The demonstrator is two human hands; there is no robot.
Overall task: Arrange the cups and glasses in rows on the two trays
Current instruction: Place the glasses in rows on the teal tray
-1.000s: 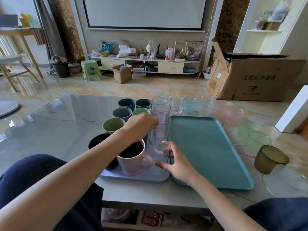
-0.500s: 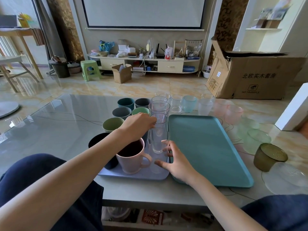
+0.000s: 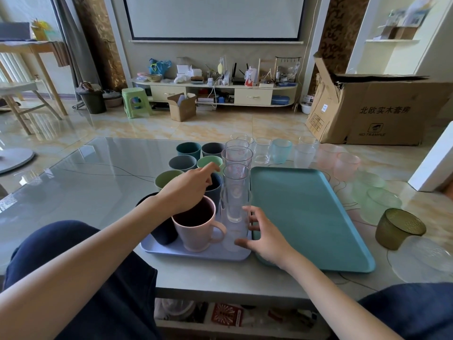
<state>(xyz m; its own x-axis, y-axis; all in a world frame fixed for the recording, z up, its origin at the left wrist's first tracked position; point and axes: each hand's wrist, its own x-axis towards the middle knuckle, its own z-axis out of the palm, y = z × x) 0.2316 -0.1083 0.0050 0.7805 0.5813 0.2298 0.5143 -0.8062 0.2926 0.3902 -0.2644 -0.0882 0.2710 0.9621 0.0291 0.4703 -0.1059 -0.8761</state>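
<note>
My right hand (image 3: 263,238) sits nearest, its fingers (image 3: 253,218) spread and relaxed around the base of a short clear glass (image 3: 234,235) on the front right corner of the lavender tray (image 3: 196,253); whether they touch the glass I cannot tell. Just left of it on that tray stand a pink mug (image 3: 197,223), handle toward the glass, and a dark navy cup (image 3: 163,231). My left hand (image 3: 186,190) hovers above the mug, fingers loosely extended and grasping nothing, the forefinger pointing toward the far cups. Behind the short glass a tall clear glass (image 3: 235,192) stands upright, with more tall glasses lined up beyond it. To the left of that line are a blue-grey cup (image 3: 215,190), an olive cup (image 3: 166,179), a grey cup (image 3: 182,162), a mint cup (image 3: 208,163), a teal cup (image 3: 188,149) and a slate cup (image 3: 212,148). The teal tray (image 3: 306,217) lies just right of the lavender one, on the glass-topped surface (image 3: 98,173). Right of it stand an amber glass (image 3: 398,228) and pale green glasses (image 3: 380,202); clear, blue and pink glasses stand along the far edge.
</note>
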